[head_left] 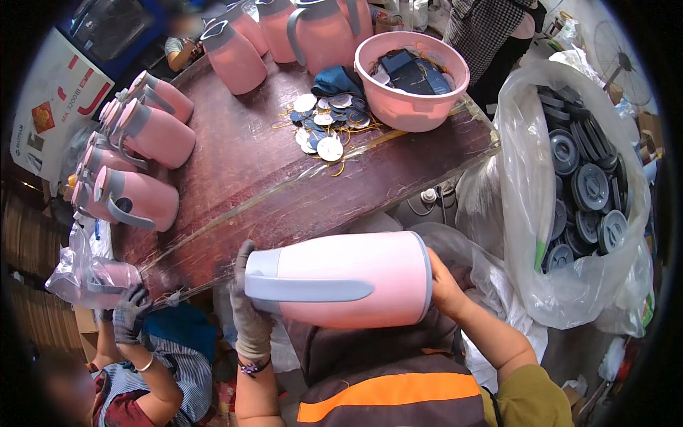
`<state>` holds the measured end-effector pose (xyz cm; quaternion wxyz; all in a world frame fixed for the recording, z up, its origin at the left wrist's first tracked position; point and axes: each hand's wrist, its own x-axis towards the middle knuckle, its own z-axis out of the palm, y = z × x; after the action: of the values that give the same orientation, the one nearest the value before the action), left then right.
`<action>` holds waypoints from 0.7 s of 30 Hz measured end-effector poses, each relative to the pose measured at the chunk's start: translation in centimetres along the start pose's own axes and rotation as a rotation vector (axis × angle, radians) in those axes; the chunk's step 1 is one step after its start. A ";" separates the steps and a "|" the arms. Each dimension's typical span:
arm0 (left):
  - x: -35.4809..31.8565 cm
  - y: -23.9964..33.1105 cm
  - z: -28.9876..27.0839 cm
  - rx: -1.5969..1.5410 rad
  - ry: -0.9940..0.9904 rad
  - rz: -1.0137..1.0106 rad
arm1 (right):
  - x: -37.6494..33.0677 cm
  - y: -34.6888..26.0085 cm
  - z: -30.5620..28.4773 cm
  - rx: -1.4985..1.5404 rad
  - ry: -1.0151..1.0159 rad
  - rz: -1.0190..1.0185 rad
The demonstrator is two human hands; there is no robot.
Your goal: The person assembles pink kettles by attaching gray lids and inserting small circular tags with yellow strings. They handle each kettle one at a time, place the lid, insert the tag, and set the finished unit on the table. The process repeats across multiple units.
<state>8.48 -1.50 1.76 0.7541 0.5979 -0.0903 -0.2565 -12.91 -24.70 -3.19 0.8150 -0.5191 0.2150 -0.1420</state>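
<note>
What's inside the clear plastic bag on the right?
The clear plastic bag holds stacked grey round lids, dark ones near the top, and a green bit low at the left. The crumpled lower part hides whatever is beneath the pile.

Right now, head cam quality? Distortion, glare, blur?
Head view: strong fisheye, black vignette at the corners, table edge bows. Glare streaks on the plastic sheet over the table and on the clear bag. Faces blurred out. Pink jug between left hand and right hand is sharp, evenly lit.
</note>
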 end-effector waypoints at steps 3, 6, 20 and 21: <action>-0.8 1.5 -0.2 -0.090 -0.138 -0.307 | -0.1 -0.8 -0.3 -0.440 -0.006 -0.347; -2.1 2.5 1.2 0.011 -0.206 -0.364 | -0.3 -0.4 -1.3 -0.464 -0.003 -0.258; -2.7 2.8 2.7 0.523 -0.110 0.228 | -1.3 17.0 -18.9 -0.982 0.554 0.248; -2.5 2.5 3.4 0.643 -0.150 0.303 | -4.2 22.5 -23.1 -1.096 0.449 0.284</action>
<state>5.58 -2.79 5.50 0.5481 0.7638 -0.3090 -0.1437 -27.88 -31.44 -31.26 0.3750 -0.7866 0.4906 -0.0069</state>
